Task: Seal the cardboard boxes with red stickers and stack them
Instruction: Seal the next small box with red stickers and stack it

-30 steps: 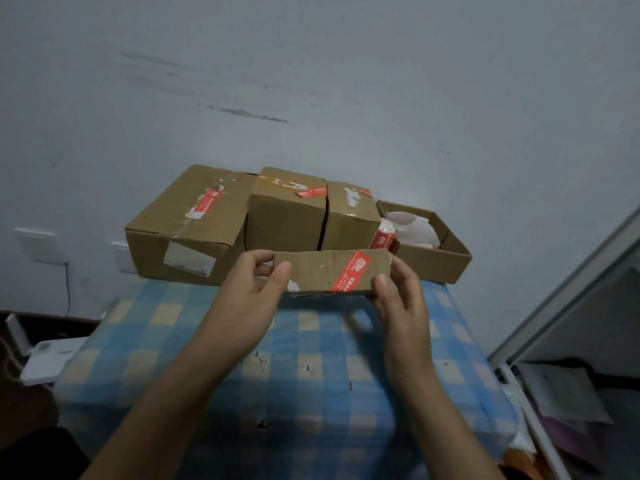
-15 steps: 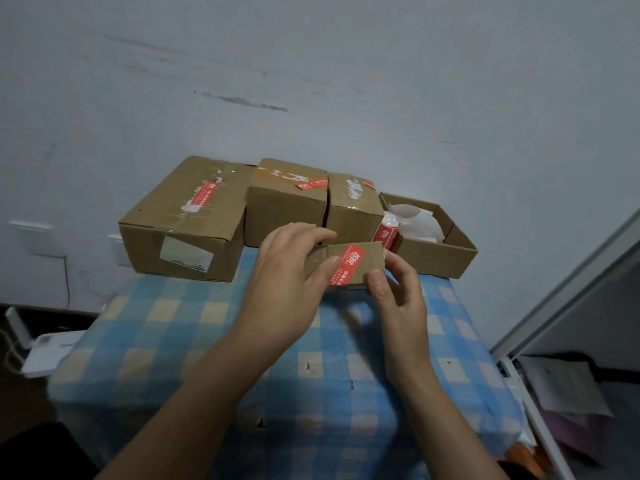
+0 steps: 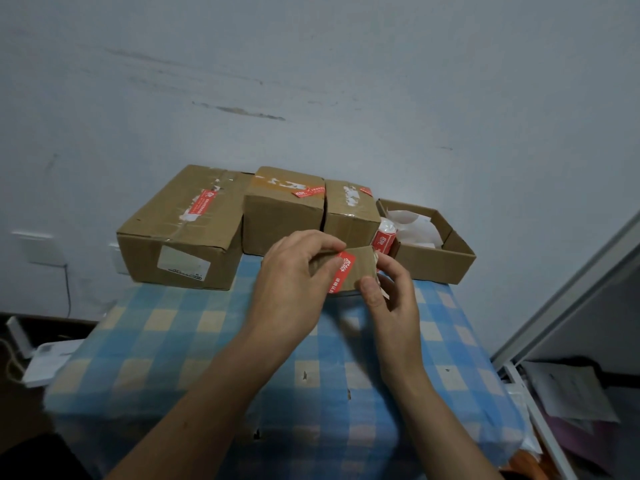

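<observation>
A small flat cardboard box [image 3: 362, 268] with a red sticker [image 3: 342, 271] on its front is held just above the table, between both hands. My left hand [image 3: 294, 282] wraps over its left part, thumb on the sticker. My right hand [image 3: 391, 299] pinches its right end. Behind them a large box [image 3: 183, 230], a middle box [image 3: 280, 216] and a narrower box [image 3: 349, 216] stand in a row against the wall, each bearing a red sticker. A roll of red stickers [image 3: 383, 239] stands beside the narrower box.
An open cardboard tray [image 3: 436, 261] with white paper in it sits at the back right. The table wears a blue and yellow checked cloth [image 3: 207, 358]. A white device [image 3: 45, 362] lies on the floor at left, a frame and papers [image 3: 568, 393] at right.
My left hand slid right along the small box, from its left end onto the red sticker. The view shifted slightly; the box stayed between both hands.
</observation>
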